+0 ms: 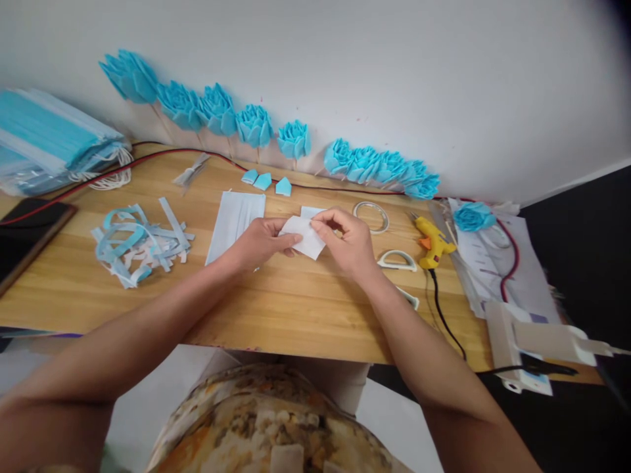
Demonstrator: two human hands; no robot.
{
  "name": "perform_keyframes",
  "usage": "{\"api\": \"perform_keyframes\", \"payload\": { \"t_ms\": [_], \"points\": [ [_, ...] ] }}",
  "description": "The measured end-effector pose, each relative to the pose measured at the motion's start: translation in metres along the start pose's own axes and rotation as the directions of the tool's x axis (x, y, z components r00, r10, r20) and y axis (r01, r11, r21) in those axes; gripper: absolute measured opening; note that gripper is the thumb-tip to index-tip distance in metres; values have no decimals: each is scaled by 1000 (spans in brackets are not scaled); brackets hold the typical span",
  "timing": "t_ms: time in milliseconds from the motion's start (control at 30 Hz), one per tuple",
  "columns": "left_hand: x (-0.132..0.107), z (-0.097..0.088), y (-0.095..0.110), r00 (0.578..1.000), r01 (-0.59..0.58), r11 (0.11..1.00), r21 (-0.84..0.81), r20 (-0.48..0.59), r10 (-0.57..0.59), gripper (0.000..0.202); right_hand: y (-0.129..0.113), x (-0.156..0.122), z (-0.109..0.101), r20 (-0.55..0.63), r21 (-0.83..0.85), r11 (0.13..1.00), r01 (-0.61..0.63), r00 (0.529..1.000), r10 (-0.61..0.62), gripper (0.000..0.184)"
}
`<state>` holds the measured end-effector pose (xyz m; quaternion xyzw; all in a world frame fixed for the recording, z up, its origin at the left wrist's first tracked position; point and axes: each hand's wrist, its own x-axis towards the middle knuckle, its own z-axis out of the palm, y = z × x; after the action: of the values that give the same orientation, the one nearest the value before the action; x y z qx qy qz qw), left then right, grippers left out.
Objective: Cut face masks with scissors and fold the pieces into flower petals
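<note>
Between my hands is a small white piece of thin, cloth-like sheet (309,238), held above the table. My left hand (263,242) pinches its left edge, thumb on top. My right hand (348,238) pinches its upper right edge between thumb and fingers. Behind my left hand lies a pale blue pleated face mask (235,220), flat on the wood. Another pale blue piece (312,212) shows just behind the white sheet, partly hidden by it. Three folded blue petals (264,181) lie farther back. Right of my right hand are white scissor handles (397,261), the blades hidden.
Several blue flowers (254,125) on sticks lean against the wall. Strip scraps (142,243) and a packet of masks (54,141) lie left, beside a dark phone-like device (34,236). A tape roll (371,218), yellow glue gun (434,242) and power strip (513,348) are right.
</note>
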<state>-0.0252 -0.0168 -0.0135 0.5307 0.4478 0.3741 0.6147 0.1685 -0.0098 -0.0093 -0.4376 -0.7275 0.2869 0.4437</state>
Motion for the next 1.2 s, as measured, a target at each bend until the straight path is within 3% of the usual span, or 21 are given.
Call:
{"api": "perform_keyframes", "payload": {
  "t_ms": [133, 267, 367, 533, 667, 767, 867, 1000, 1200],
  "points": [
    [-2, 1, 3, 999, 30, 1000, 4, 32, -30, 17, 4, 1, -3, 14, 97, 992, -84, 996, 83, 18],
    [0, 2, 0, 995, 37, 991, -126, -84, -48, 24, 7, 2, -2, 134, 292, 923, -249, 967, 218, 39],
    [2, 1, -4, 992, -4, 974, -227, -120, -24, 34, 9, 3, 0, 183, 313, 912, -266, 959, 217, 51],
    [0, -1, 0, 985, -143, 979, -145, -115, 127, 38, 20, 14, -17, -47, 210, 968, -140, 987, 153, 49],
    [3, -5, -1, 946, -213, 968, 136, -218, 239, 38, 34, 25, -41, -139, 269, 952, -147, 972, 189, 49],
    [11, -8, -11, 935, -244, 874, 421, -136, 326, 38, 43, 28, -46, -104, 339, 916, -214, 959, 262, 50],
    [19, -8, -22, 914, -341, 693, 636, 53, 401, 44, 49, 27, -44, -65, 399, 873, -280, 941, 332, 50],
    [22, -4, -30, 878, -437, 512, 739, 228, 420, 48, 52, 25, -36, -18, 454, 827, -331, 925, 380, 49],
    [20, 1, -31, 892, -412, 423, 807, 262, 368, 45, 60, 23, -22, 58, 388, 844, -370, 924, 378, 48]
  ]
}}
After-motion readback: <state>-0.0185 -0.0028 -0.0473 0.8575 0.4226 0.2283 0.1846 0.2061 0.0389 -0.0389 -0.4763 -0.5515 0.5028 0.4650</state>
